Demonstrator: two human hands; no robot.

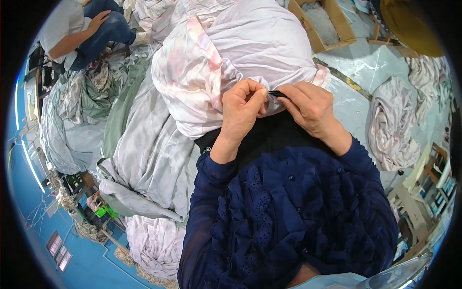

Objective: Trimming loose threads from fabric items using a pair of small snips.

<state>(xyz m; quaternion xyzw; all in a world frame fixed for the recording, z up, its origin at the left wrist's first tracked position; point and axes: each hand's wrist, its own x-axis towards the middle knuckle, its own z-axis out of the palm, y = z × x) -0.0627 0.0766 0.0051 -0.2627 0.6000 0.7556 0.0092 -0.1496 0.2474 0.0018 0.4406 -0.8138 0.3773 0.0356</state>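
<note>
One small black tool lay across the narrow gap between the person's two hands, in front of the body and over the near edge of a pale pinkish cloth. The right hand had its grip closed around that tool, thumb and fingers pressed together along it, with its dark end directed toward the other hand. On the left hand, thumb and forefinger met in a tight pinch beside the tool's tip; what, if anything, was caught between them could not be told. Beneath the hands the cloth rose in a broad, loosely gathered mound, with a pink-patterned band running down its left part. Closer to the body came a black garment at the lap, then a navy ruffled blouse. To the left, grey-white fabric spread in long folds beside a strip of green fabric, and a bunched pale bundle sat below them. Beyond the mound, at the upper right, stood an open cardboard box; a twisted heap of patterned cloth rested on the grey floor. At the upper left, another person sat with one hand near a knee.
</note>
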